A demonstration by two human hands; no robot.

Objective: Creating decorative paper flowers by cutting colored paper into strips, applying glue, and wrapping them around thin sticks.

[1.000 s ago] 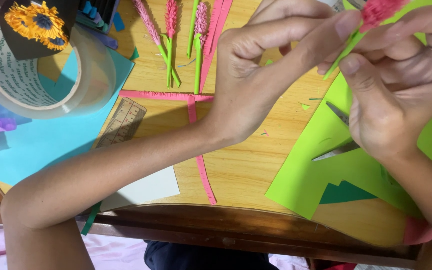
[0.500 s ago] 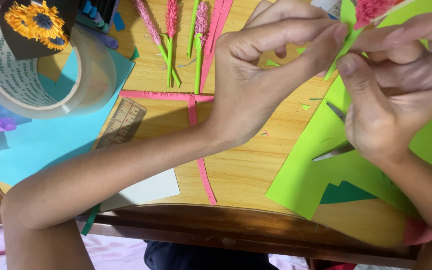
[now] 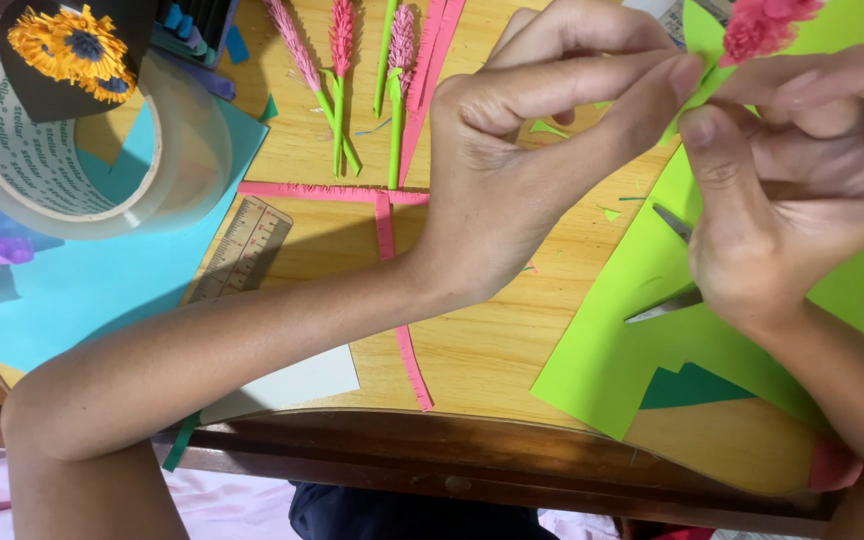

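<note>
Together the left hand (image 3: 542, 150) and right hand (image 3: 802, 170) pinch the green stem of a pink paper flower (image 3: 764, 25), probably to roll it tight, above the lime green paper sheet (image 3: 642, 340). Scissors (image 3: 667, 300) lie mostly hidden under the right hand; finished pink flowers (image 3: 342, 60) lie left of the sheet.

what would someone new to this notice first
Two hands meet at the upper right: the left hand and right hand pinch a pink fringed paper flower on a green stem above a lime green paper sheet. At the upper left sits a big clear tape roll. Three finished pink paper flowers lie on the wooden table.
</note>
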